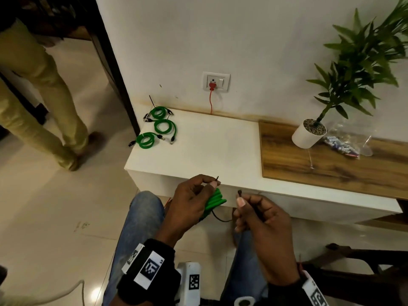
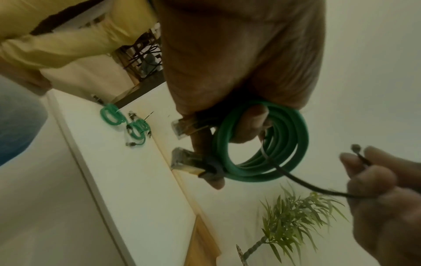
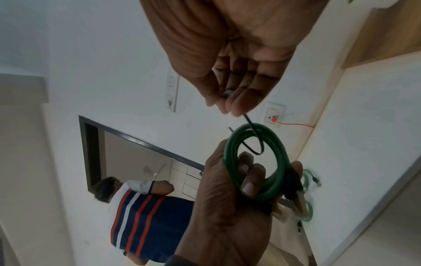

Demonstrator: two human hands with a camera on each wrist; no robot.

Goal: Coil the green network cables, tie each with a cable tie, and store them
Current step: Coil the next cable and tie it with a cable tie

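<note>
My left hand (image 1: 210, 184) grips a coiled green network cable (image 1: 215, 200) in front of the white cabinet's front edge, and its thumb and forefinger pinch the pointed tip of a black cable tie (image 1: 220, 219). The tie passes through the coil (image 2: 262, 144) and curves to my right hand (image 1: 240, 200), which pinches the tie's head end. In the right wrist view the tie (image 3: 252, 133) hooks through the coil (image 3: 256, 162). The cable's two clear connectors (image 2: 182, 160) stick out beside my left fingers. Three tied green coils (image 1: 165, 127) lie on the cabinet's far left corner.
The white cabinet top (image 1: 209, 151) meets a wooden top (image 1: 331, 160) on the right, which carries a potted plant (image 1: 309, 133) and a plastic bag (image 1: 344, 144). A red plug (image 1: 212, 85) sits in the wall socket. A person's legs (image 1: 44, 96) stand at left.
</note>
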